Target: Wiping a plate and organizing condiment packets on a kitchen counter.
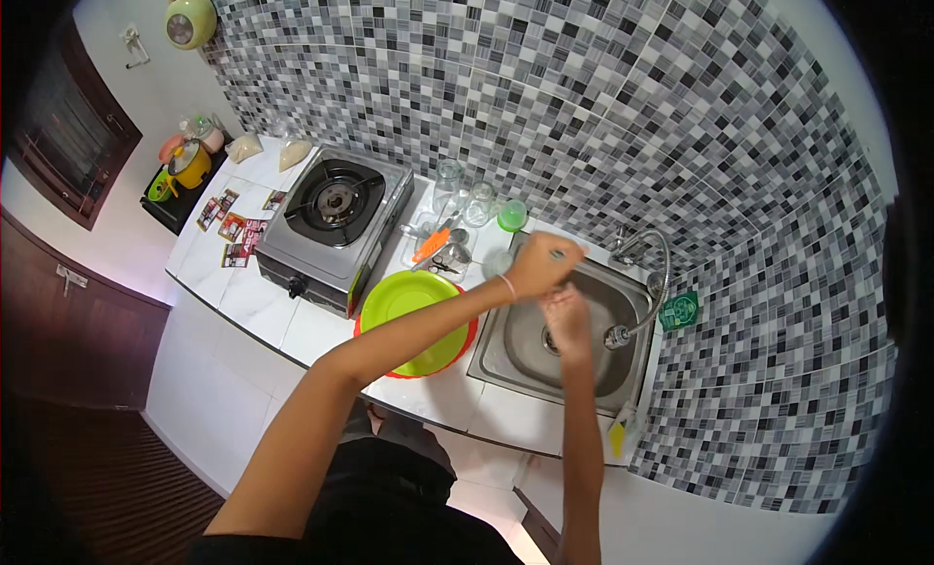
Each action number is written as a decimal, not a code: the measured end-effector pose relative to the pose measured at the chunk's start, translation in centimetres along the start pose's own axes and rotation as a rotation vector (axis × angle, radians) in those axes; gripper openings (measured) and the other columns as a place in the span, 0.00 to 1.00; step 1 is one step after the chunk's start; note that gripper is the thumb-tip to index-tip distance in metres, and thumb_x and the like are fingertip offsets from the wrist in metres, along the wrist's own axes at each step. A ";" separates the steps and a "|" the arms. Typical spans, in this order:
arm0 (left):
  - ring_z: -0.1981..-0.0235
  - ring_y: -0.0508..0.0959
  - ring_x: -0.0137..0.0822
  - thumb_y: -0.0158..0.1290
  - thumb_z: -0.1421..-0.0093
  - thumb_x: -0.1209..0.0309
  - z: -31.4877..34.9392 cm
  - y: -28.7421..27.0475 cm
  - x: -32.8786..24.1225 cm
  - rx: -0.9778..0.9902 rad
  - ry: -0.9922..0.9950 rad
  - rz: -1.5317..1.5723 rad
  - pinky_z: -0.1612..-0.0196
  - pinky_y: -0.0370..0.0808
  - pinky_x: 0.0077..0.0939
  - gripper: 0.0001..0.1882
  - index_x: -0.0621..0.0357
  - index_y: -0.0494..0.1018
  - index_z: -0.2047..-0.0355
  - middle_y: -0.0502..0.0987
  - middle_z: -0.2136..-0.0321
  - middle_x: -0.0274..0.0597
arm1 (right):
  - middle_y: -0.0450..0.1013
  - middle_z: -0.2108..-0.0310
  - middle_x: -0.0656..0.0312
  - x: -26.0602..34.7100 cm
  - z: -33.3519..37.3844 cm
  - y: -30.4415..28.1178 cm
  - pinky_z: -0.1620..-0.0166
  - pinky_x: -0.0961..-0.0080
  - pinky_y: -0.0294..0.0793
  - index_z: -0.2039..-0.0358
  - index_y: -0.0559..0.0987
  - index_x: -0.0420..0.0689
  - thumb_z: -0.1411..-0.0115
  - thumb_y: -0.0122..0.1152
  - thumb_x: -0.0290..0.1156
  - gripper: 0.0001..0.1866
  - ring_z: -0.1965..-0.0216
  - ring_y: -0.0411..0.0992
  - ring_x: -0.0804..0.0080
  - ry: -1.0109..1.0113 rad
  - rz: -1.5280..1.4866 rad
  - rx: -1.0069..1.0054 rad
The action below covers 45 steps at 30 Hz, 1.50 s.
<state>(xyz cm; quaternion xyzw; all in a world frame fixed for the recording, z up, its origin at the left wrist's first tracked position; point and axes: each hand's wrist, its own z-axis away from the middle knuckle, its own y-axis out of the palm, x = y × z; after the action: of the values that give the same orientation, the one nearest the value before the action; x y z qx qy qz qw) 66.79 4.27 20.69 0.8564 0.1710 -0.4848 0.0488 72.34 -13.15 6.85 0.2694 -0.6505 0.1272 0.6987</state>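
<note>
Above, both hands meet over the sink point(506, 356). Left hand point(541, 264) is curled shut around a small pale item, too blurred to identify; right hand point(567, 317), fingers bent, touches it from below, grip unclear. Tap point(650, 273) arches just beside them; green plate point(409, 307) lies left, beside the stove point(336, 224).

Bright, even light, soft shadows; fisheye bends the edges, corners black, hands slightly blurred.
</note>
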 end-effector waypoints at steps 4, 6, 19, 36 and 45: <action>0.84 0.66 0.20 0.54 0.30 0.55 2.6 -7.8 -2.8 0.017 -0.307 -0.087 0.79 0.62 0.22 0.28 0.61 0.72 0.85 0.67 0.88 0.30 | 0.78 0.64 0.62 -7.5 4.9 5.5 0.56 0.72 0.77 0.56 0.78 0.43 0.32 0.60 0.46 0.18 0.62 0.77 0.72 0.353 -0.051 -0.022; 0.84 0.66 0.20 0.53 0.30 0.53 5.3 -11.7 -3.7 0.058 -0.440 -0.132 0.79 0.62 0.22 0.29 0.60 0.70 0.84 0.66 0.88 0.29 | 0.77 0.63 0.62 -10.2 6.6 7.6 0.56 0.72 0.77 0.51 0.77 0.40 0.31 0.58 0.50 0.24 0.62 0.76 0.73 0.472 0.030 0.017; 0.79 0.83 0.41 0.53 0.39 0.51 35.0 -25.3 1.9 -0.127 -1.163 -0.661 0.67 0.79 0.36 0.25 0.63 0.83 0.76 0.80 0.83 0.47 | 0.78 0.59 0.61 -16.3 8.9 11.7 0.57 0.70 0.82 0.49 0.77 0.37 0.28 0.55 0.46 0.23 0.60 0.78 0.72 0.370 0.124 -0.128; 0.87 0.72 0.32 0.60 0.37 0.64 38.3 -20.5 4.2 -0.873 -1.418 0.265 0.87 0.64 0.29 0.13 0.64 0.80 0.71 0.74 0.82 0.40 | 0.76 0.56 0.56 -17.1 9.1 12.0 0.49 0.70 0.71 0.50 0.76 0.34 0.26 0.49 0.35 0.16 0.56 0.72 0.69 0.489 0.148 -0.015; 0.85 0.73 0.32 0.56 0.33 0.64 39.4 -20.5 4.4 -0.847 -1.451 0.235 0.85 0.66 0.28 0.14 0.64 0.79 0.69 0.75 0.82 0.39 | 0.73 0.45 0.59 -18.1 10.4 12.1 0.45 0.73 0.71 0.39 0.67 0.38 0.22 0.42 0.34 0.18 0.48 0.71 0.70 0.452 0.225 0.084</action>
<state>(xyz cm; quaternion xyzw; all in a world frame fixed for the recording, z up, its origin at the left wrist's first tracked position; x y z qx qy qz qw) 29.80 14.72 -2.06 0.2548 0.1744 -0.8009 0.5131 55.04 -5.72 -8.18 0.1886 -0.4977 0.2882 0.7961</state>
